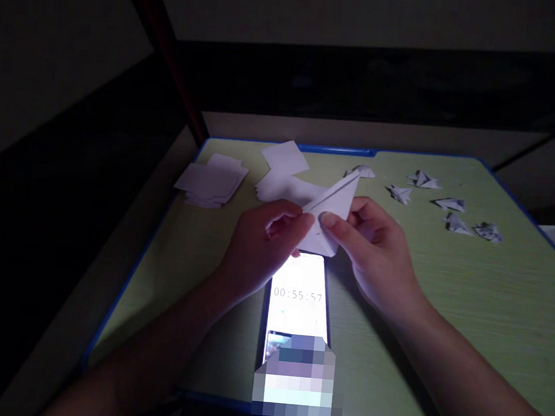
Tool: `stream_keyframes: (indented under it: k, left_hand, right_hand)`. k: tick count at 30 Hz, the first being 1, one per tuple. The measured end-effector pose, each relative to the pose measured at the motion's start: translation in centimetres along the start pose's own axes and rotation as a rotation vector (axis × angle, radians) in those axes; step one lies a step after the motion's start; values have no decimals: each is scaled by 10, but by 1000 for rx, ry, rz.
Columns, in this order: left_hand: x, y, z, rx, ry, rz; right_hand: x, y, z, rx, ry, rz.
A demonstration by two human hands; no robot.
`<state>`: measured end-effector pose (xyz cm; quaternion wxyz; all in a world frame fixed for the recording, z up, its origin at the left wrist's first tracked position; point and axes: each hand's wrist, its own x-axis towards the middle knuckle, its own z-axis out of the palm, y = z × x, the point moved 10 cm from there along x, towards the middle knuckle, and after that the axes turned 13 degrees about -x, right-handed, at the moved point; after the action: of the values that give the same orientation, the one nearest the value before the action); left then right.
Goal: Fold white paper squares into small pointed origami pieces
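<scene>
1. The left hand point(265, 239) and the right hand point(383, 253) are near each other, both closed on one folded paper point(336, 206), each thumb pressing its face.
2. This paper is in the air, above the top end of the phone point(297, 313), its sharp tip pointing up and away. If the thumbs push unequally, I think the crease may go crooked; hard pulling could tear it.
3. The phone is bright and the rest is dim, so shadow could hide a fold line. A low wrist might also touch the screen, which shows 00:55:57.
4. Behind the paper are loose sheets point(286, 157), which a sleeve-less forearm or knuckle could push; a pile point(214, 180) lies to the left.
5. Small folded pieces point(424, 180) lie to the right; a wide elbow movement might crush them.
6. The table point(465, 334) is pale green with a blue rim point(127, 285). The room is dark, with a dim wall point(347, 13) behind.
</scene>
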<state>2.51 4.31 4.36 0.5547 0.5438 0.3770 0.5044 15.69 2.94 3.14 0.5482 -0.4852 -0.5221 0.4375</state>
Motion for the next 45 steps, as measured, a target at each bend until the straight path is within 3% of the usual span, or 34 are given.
stream_keyframes:
  k: [12,18,24,33,37,42,45]
  left_hand:
    - [5,-7,-6,-86,-2,-25]
    - [6,-10,-6,-39,-9,-33]
    - [7,-12,-10,-17,3,-48]
    - [7,-16,-7,-23,-25,-83]
    - [7,-16,-7,-7,-37,-113]
    - [9,-10,-9,-43,-18,-15]
    - [9,-14,-9,-45,-22,-31]
  right_hand:
    - [1,8,-7,-187,32,-19]
    - [-1,-1,-8,-228,70,-86]
    - [0,-8,3,-248,-8,-174]
    - [6,-10,-18,-229,100,-159]
    - [6,-5,-26,-262,168,-96]
    - [8,13,-18,-120,93,40]
    - [9,19,-13,-15,31,83]
